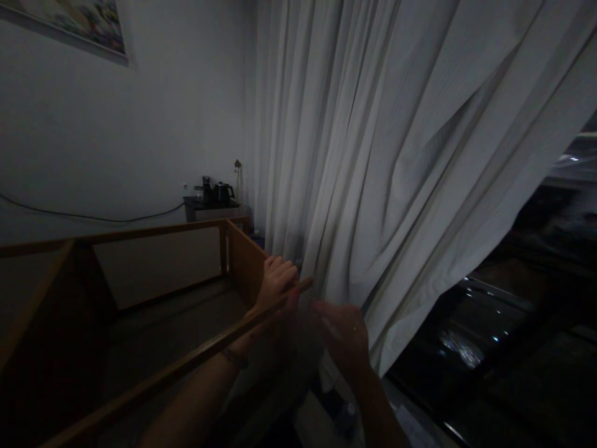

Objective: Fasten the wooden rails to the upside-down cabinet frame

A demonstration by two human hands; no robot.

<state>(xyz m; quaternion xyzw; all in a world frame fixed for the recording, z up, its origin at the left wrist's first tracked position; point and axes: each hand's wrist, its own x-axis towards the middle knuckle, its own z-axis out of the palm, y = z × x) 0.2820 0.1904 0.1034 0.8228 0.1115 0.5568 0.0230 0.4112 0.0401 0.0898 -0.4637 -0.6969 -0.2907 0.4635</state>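
The room is dim. My left hand is curled over the top corner of a wooden frame, where a side panel meets the front rail. My right hand is just right of that corner, fingers pinched together close to the edge of a white curtain. What those fingers hold, if anything, is too dark to make out. A ring shows on that hand and a bracelet on my left wrist.
The open wooden frame fills the lower left. A small table with a kettle stands in the far corner under a wall cable. A framed picture hangs at upper left. A dark window with reflections lies at right.
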